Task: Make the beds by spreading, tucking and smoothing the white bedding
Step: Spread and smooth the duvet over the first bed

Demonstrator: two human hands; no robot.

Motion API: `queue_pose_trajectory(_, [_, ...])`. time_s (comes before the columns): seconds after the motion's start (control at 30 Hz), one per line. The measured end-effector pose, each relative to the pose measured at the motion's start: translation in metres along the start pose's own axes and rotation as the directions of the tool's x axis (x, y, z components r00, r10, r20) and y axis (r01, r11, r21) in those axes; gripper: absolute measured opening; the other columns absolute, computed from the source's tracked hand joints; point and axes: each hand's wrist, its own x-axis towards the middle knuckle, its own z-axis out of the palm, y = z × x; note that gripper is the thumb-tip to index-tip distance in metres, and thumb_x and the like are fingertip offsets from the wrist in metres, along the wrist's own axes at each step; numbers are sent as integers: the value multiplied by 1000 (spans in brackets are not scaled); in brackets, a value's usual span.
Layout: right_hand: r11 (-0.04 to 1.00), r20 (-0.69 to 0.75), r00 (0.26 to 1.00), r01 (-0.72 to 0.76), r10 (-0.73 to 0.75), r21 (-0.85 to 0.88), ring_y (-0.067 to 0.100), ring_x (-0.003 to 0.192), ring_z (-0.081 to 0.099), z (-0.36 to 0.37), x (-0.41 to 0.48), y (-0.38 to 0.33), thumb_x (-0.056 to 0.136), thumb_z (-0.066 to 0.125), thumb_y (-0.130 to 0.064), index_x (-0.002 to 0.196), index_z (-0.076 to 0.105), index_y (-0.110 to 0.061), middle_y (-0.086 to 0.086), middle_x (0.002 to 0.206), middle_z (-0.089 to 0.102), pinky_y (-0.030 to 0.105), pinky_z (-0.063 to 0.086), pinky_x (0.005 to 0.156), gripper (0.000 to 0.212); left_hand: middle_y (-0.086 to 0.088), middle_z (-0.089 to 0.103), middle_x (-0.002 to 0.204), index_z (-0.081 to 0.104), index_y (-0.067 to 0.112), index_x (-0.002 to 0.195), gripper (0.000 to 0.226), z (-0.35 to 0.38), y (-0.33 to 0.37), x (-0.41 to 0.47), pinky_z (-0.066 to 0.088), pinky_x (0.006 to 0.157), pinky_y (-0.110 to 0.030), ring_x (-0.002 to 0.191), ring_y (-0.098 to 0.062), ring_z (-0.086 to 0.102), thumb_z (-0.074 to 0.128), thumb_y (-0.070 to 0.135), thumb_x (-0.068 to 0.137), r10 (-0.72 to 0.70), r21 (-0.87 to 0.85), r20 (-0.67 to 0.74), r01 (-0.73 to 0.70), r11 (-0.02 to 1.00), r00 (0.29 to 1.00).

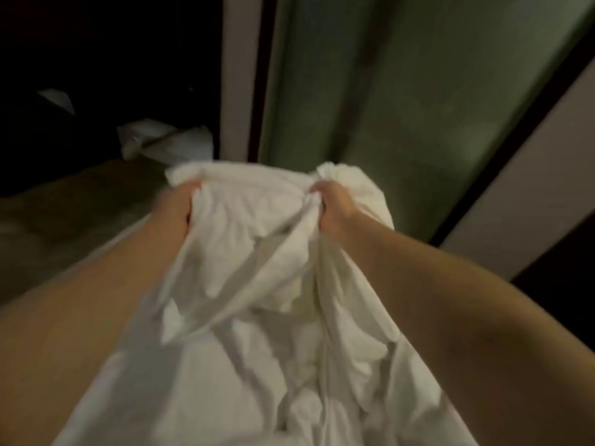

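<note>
— Where's the bedding?
— Bunched up, hanging from the fingers back toward the body. Its long axis runs fore and aft.
— And the hands?
— The left hand and right hand each clench a top fold. They're level, so neither is nearer.
— Where does it go?
— Probably forward and left. A brownish surface lies left of and below the left fingers, maybe a mattress, but it's too blurred to tell.
— Anything hidden?
— The fingertips are buried in cloth, and the frame cuts off the bedding's lower end.
</note>
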Motion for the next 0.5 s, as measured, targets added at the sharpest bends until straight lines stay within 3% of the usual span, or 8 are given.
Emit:
queue_pose_trajectory(0.03, [998, 73, 996, 58, -56, -23, 29, 65, 56, 36, 10, -31, 77, 50, -1, 90, 50, -3, 16, 70, 51, 32, 50, 62, 13, -1, 67, 118, 63, 25, 119, 81, -23, 40, 25, 48, 95, -45, 105, -23, 65, 76, 70, 54, 101, -1, -29, -101, 995, 994])
queue_pose_trajectory(0.1, [994, 211, 974, 100, -86, -53, 33, 84, 62, 90, 12, -81, 80, 53, 0, 101, 52, -3, 17, 85, 57, 43, 53, 78, 21, -1, 69, 115, 65, 32, 116, 84, -55, 108, 26, 48, 93, -51, 105, -27, 65, 74, 78, 47, 181, 40, -2, -181, 983, 983])
queue_pose_trajectory(0.17, [974, 273, 959, 126, -72, -186, 33, 100, 62, 115, 14, -101, 87, 61, -10, 119, 52, -10, 13, 107, 63, 50, 51, 87, 34, -5, 67, 115, 66, 28, 112, 64, -54, 146, -21, 47, 94, -51, 105, -31, 62, 67, 73, 66, 162, 147, 89, -174, 974, 983])
queue_pose_trajectory(0.23, [890, 256, 966, 98, 21, -445, 32, 108, 60, 120, 9, -96, 87, 67, -36, 136, 43, -13, 10, 122, 60, 49, 51, 90, 59, -10, 61, 117, 58, 18, 122, 57, -47, 141, -30, 42, 102, -50, 114, -34, 54, 53, 62, 86, 124, 330, 63, -138, 934, 990])
queue_pose_trajectory(0.33, [726, 234, 956, 31, 180, -687, 31, 122, 53, 108, -9, -52, 95, 51, -47, 142, 36, -7, 12, 136, 52, 37, 44, 94, 64, -17, 53, 117, 41, 2, 136, 48, -38, 93, -32, 34, 105, -42, 127, -38, 43, 35, 35, 103, 22, 608, 36, -39, 793, 999])
queue_pose_trajectory(0.4, [476, 204, 969, 116, 138, -872, 27, 131, 43, 89, -20, -14, 100, 41, -43, 144, 36, -5, 11, 144, 45, 32, 34, 102, 58, -21, 32, 148, 18, 2, 149, 59, -32, 58, -39, 30, 108, -41, 135, -37, 33, 34, 35, 103, -55, 716, -19, 52, 697, 998])
queue_pose_trajectory(0.47, [181, 195, 979, 181, 62, -967, 27, 139, 32, 65, -38, 17, 102, 34, -45, 149, 29, -10, 10, 153, 32, 32, 23, 110, 58, -17, 8, 158, -3, 11, 152, 76, -27, 29, -51, 28, 112, -45, 141, -38, 22, 38, 47, 99, -87, 798, -71, 109, 593, 994])
queue_pose_trajectory(0.5, [86, 171, 981, 163, 89, -983, 29, 141, 27, 51, -44, 31, 101, 32, -49, 151, 24, -13, 10, 156, 26, 36, 21, 113, 61, -14, 2, 159, -8, 15, 151, 79, -21, 19, -57, 25, 114, -45, 143, -36, 17, 38, 50, 97, -92, 832, -59, 100, 545, 994])
